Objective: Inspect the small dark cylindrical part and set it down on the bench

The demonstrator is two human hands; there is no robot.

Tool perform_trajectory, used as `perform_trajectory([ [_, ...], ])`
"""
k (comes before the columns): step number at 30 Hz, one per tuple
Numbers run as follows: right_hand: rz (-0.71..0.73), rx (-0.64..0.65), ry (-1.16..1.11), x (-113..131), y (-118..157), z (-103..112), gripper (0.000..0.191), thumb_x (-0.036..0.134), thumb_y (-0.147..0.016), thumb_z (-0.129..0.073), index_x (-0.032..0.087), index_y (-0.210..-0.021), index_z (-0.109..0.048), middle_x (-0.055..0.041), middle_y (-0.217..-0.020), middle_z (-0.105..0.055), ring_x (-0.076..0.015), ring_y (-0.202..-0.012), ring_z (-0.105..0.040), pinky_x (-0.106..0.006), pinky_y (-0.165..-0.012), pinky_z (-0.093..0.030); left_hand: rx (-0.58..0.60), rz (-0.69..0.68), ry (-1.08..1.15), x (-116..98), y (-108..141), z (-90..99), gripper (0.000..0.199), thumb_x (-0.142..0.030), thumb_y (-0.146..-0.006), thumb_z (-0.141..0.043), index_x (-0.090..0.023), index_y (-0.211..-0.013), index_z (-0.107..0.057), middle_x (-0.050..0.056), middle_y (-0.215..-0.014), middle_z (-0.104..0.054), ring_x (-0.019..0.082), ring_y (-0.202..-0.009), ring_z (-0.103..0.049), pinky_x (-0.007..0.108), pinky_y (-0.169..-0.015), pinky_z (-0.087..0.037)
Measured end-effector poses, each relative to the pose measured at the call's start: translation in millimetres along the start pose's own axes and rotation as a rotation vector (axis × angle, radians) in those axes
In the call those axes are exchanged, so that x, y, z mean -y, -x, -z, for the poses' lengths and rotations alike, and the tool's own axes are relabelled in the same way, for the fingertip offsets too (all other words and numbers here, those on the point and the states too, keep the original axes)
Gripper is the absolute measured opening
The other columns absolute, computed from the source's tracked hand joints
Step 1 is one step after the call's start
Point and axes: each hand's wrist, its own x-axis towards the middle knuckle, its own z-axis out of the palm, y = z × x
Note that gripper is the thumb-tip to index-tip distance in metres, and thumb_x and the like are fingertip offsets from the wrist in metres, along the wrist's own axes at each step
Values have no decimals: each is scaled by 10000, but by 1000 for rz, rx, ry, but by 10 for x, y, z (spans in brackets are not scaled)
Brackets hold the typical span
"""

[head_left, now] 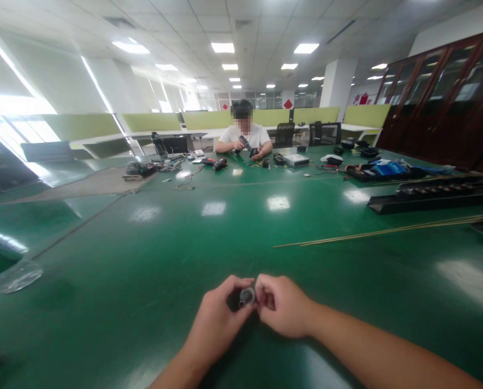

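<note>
Near the front of the green table, a small round grey part [247, 296] sits between the thumb and fingers of my left hand [216, 313]. The part has a ring-like face turned up toward the camera. My right hand [284, 305] is beside it on the right, its fingers curled and its fingertips pressed together at the part's edge. Whatever those fingertips pinch, if anything, is too small or hidden to make out.
Across the green table [225, 237] a person [243, 135] holds a dark tool. Thin brass-coloured rods [363, 234] and a black rail [411, 202] lie at right. Trays, tools and wires line the far side. A clear round piece [22, 278] lies at left.
</note>
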Motion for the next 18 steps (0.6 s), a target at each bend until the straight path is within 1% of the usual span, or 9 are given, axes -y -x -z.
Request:
perform_trajectory([
  [3, -4, 7, -14, 7, 11, -3, 155, 84, -706, -562, 210, -770, -498, 63, -626, -541, -95, -550, -505, -192, -510, -343, 32, 26, 45, -6, -12, 23, 268, -182, -793, -692, -269, -1047, -683, -25, -992, -728, 159, -921, -679, 254, -825, -502],
  [8, -20, 16, -28, -9, 18, -6, 144, 87, -717, -568, 207, -769, -506, 60, -628, -542, -94, -547, -503, -192, -507, -357, 54, 45, 97, -37, -31, 8, 286, -149, -784, -688, -280, -1038, -685, -46, -979, -729, 141, -908, -676, 231, -811, -488],
  [18, -30, 19, -33, 16, 14, 9, 145, 81, -698, -583, 199, -748, -515, 60, -609, -530, -90, -525, -487, -192, -492, -346, 64, 33, 105, -54, -27, 25, 243, -150, -786, -689, -279, -992, -690, -57, -973, -727, 129, -913, -676, 216, -815, -479],
])
